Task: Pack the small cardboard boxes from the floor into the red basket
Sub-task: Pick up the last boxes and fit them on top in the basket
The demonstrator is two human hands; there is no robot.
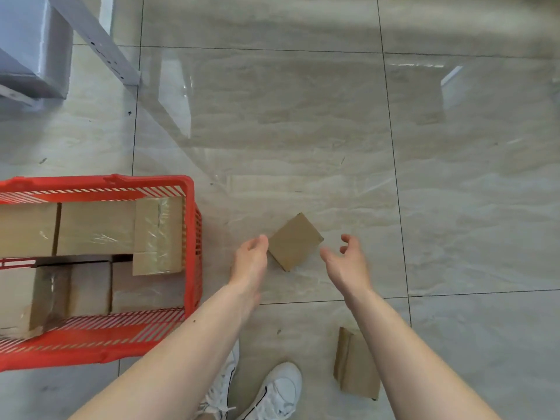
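Note:
A small cardboard box (pixel 295 241) lies on the tiled floor, turned diamond-wise. My left hand (pixel 251 259) hovers at its left edge and my right hand (pixel 348 259) at its right, both with relaxed fingers, holding nothing. Whether either hand touches the box I cannot tell. A second small cardboard box (pixel 355 363) lies nearer to me, partly hidden under my right forearm. The red basket (pixel 191 237) stands at the left and holds several cardboard boxes, some sealed with clear tape.
White shoes (pixel 274 392) stand at the bottom centre between my forearms. A grey metal shelf leg (pixel 100 40) and a grey wrapped block (pixel 33 47) occupy the top left. Glossy tiled floor stretches ahead and to the right.

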